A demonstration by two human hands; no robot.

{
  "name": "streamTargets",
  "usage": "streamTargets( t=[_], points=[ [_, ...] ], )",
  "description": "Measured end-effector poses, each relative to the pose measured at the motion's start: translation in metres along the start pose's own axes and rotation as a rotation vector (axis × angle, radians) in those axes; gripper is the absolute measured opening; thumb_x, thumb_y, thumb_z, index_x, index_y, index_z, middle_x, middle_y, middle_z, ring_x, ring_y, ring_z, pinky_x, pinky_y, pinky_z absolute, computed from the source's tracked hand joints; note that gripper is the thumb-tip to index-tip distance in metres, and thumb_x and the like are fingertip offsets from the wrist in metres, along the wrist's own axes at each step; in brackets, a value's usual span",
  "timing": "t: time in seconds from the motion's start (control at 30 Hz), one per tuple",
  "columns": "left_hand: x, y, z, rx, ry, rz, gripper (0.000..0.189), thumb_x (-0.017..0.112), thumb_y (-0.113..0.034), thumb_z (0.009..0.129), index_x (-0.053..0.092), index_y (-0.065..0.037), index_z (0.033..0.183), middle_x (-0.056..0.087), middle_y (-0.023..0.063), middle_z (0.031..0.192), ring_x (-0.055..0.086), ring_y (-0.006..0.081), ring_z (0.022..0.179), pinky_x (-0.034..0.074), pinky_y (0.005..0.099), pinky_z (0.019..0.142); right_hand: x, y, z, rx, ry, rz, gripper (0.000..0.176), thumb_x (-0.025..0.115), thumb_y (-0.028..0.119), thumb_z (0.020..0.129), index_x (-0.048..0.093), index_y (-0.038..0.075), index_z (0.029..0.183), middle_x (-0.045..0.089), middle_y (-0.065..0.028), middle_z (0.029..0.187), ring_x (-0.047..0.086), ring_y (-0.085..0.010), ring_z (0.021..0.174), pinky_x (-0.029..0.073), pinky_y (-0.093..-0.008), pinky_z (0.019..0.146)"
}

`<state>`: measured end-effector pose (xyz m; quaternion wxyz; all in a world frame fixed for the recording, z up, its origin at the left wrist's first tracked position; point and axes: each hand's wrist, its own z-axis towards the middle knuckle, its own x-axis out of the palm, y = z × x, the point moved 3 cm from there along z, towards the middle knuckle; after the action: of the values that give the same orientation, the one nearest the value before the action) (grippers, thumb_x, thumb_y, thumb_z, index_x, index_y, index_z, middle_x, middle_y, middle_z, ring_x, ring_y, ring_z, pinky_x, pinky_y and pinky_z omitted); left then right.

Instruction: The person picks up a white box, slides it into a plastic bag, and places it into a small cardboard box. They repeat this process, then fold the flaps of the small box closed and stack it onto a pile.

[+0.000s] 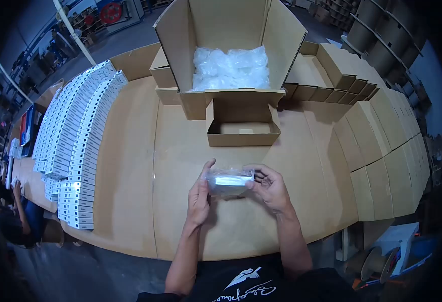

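Note:
Between my two hands, above the cardboard-covered table [130,201], is a clear plastic bag [229,182] with something pale inside that I cannot make out. My left hand [199,194] grips its left end, thumb pointing up. At the other end, my right hand [269,189] pinches the bag between thumb and fingers. Just beyond the hands stands a small open cardboard box [243,140]. Behind that, a large open carton [231,22] holds a heap of clear plastic bags [231,68].
On the left, small white boxes [75,136] stand in tall stacked rows. Brown cardboard boxes [387,161] are stacked on the right, with open cardboard trays [326,73] behind them. A person [17,211] sits at the far left. Cable reels [377,261] lie below the table's right side.

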<state>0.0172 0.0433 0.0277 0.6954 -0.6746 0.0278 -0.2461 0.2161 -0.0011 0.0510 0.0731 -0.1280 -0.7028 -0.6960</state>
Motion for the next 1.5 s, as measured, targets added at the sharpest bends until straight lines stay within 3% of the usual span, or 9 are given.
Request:
streamTargets(
  t=[0.13,0.33,0.53,0.63,0.8,0.93,1.03,1.33,1.5],
  points=[
    [-0.003,0.004,0.000,-0.009,0.029,0.070,0.059,0.033,-0.039,0.114,0.034,0.001,0.157,0.060,0.0114,0.131,0.056,0.0202,0.124,0.041,0.0347,0.110,0.006,0.005,-0.003,-0.097,-0.087,-0.171,0.015,0.069,0.003,0.097,0.077,-0.005,0.107,0.076,-0.0146,0.112,0.069,-0.0185,0.104,0.053,-0.0305,0.097],
    [0.004,0.001,0.002,-0.072,-0.011,-0.008,0.055,0.029,-0.037,0.115,0.042,0.000,0.154,0.061,0.0117,0.129,0.058,0.0195,0.120,0.046,0.0320,0.106,0.000,0.008,0.003,-0.111,-0.017,-0.060,0.021,0.072,0.005,0.095,0.075,-0.005,0.113,0.073,-0.0170,0.119,0.066,-0.0206,0.113,0.052,-0.0327,0.101],
    [0.015,-0.011,-0.003,-0.176,-0.001,-0.064,0.053,0.050,-0.034,0.110,0.043,-0.001,0.152,0.059,0.0092,0.128,0.059,0.0167,0.116,0.055,0.0304,0.093,0.001,-0.009,-0.005,0.018,0.008,-0.073,0.029,0.076,-0.004,0.088,0.072,-0.004,0.117,0.073,-0.0129,0.119,0.066,-0.0181,0.111,0.052,-0.0310,0.101],
    [0.024,-0.014,-0.002,0.057,0.075,0.170,0.045,0.063,-0.028,0.105,0.054,-0.002,0.140,0.062,0.0059,0.122,0.060,0.0141,0.107,0.055,0.0287,0.088,0.004,-0.006,-0.004,-0.076,0.052,-0.257,0.024,0.075,-0.006,0.087,0.075,-0.003,0.111,0.075,-0.0133,0.115,0.068,-0.0177,0.107,0.053,-0.0309,0.098],
    [0.018,0.008,-0.005,-0.145,-0.136,-0.070,0.025,0.062,-0.022,0.105,0.071,0.001,0.108,0.069,0.0036,0.096,0.060,0.0076,0.085,0.051,0.0246,0.074,-0.004,-0.011,-0.003,-0.139,0.046,-0.286,0.015,0.072,-0.001,0.092,0.077,-0.002,0.106,0.075,-0.0142,0.113,0.068,-0.0170,0.102,0.054,-0.0304,0.092],
    [0.011,0.007,-0.003,-0.193,-0.285,-0.078,0.033,0.058,-0.029,0.107,0.073,0.001,0.110,0.072,0.0043,0.093,0.063,0.0091,0.080,0.053,0.0267,0.071,-0.017,-0.005,-0.004,-0.252,-0.226,-0.053,0.013,0.076,0.001,0.089,0.079,0.000,0.102,0.069,-0.0165,0.128,0.065,-0.0191,0.109,0.050,-0.0317,0.098],
    [0.006,0.010,-0.001,-0.208,-0.245,-0.056,0.034,0.057,-0.032,0.107,0.068,-0.001,0.110,0.072,0.0081,0.100,0.070,0.0154,0.087,0.060,0.0323,0.077,-0.005,0.007,-0.006,-0.405,0.086,-0.308,0.023,0.080,0.001,0.083,0.079,0.003,0.107,0.066,-0.0165,0.134,0.065,-0.0215,0.112,0.049,-0.0323,0.100],
    [0.010,-0.003,-0.004,-0.256,-0.303,-0.132,0.044,0.040,-0.034,0.112,0.063,-0.001,0.129,0.068,0.0078,0.096,0.066,0.0139,0.083,0.056,0.0265,0.069,0.016,0.013,-0.006,-0.092,0.042,-0.585,0.030,0.082,0.004,0.081,0.077,0.004,0.111,0.078,-0.0137,0.097,0.075,-0.0197,0.091,0.057,-0.0323,0.085],
    [0.017,-0.029,-0.008,-0.044,-0.186,0.068,0.030,0.059,-0.017,0.105,0.061,-0.001,0.131,0.067,0.0064,0.102,0.063,0.0100,0.086,0.054,0.0245,0.073,0.010,0.007,-0.006,-0.087,0.035,-0.580,0.025,0.080,0.005,0.083,0.075,0.002,0.107,0.077,-0.0136,0.100,0.074,-0.0221,0.090,0.057,-0.0339,0.084]
  ],
)
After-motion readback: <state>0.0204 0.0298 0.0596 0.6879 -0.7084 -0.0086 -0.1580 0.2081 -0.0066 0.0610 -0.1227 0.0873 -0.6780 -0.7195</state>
